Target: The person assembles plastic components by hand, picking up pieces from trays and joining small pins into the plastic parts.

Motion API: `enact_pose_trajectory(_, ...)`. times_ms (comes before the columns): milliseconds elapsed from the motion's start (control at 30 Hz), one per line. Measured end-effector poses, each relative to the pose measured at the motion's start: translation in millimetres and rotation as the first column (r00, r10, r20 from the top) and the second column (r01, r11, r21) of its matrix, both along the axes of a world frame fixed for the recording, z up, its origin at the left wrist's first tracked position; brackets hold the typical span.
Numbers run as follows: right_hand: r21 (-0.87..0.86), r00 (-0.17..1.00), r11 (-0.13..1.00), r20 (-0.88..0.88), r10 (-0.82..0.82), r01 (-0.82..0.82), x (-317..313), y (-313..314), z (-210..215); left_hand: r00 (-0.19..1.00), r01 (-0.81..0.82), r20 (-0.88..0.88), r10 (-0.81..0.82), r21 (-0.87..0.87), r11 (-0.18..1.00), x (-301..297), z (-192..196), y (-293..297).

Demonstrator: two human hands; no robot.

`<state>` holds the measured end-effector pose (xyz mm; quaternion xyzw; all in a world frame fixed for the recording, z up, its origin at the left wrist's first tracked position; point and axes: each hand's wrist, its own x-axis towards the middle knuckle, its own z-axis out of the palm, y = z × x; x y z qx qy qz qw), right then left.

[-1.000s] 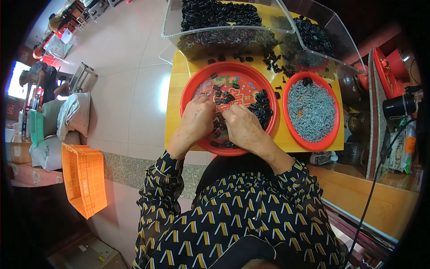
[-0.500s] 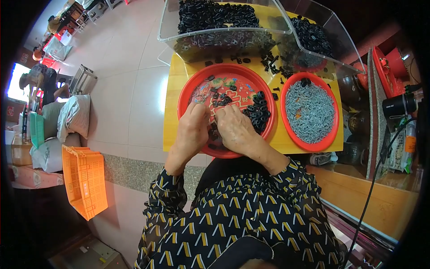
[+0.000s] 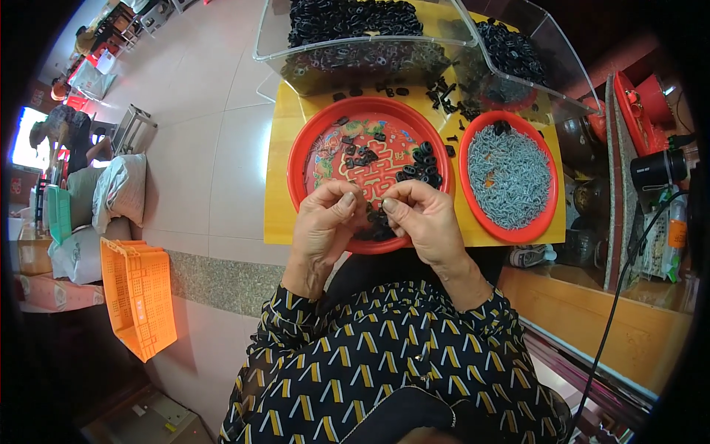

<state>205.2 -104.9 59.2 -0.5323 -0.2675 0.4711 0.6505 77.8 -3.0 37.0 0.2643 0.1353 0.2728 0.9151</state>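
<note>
My left hand (image 3: 323,226) and my right hand (image 3: 430,224) are raised over the near side of a round red tray (image 3: 297,159) with a printed pattern. Thumb and forefinger of each are pinched together, the two pinches a short gap apart. Whatever sits between the fingertips is too small to make out. Inside the tray, small black plastic pieces (image 3: 362,156) are scattered near the middle. Black oval plastic parts (image 3: 425,164) are heaped by its right side, and more dark pieces lie under my hands, partly hidden.
Right of it, a smaller red tray (image 3: 464,181) holds many silvery screws (image 3: 510,185). Clear plastic bins (image 3: 370,50) full of black parts stand at the back of the yellow table (image 3: 279,214). Loose black pieces (image 3: 444,96) lie before them. An orange crate (image 3: 140,296) is on the floor at left.
Both hands have come back toward my body and turned so the pinched fingertips show. They have moved further apart, uncovering more pieces in the tray. The view has shifted slightly.
</note>
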Motion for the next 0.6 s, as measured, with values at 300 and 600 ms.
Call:
enact_pose_trajectory(300, 0.046, 0.986, 0.991, 0.103, -0.127, 0.123, -22, -8, 7, 0.99, -0.084, -0.119, 0.076, -0.065, 0.994, 4, -1, -19)
enact_pose_trajectory(600, 0.032, 0.969, 0.986, 0.181, -0.166, 0.163, -23, -8, 3, 0.984, -0.126, -0.126, 0.126, 0.005, 0.992, 6, 3, -25)
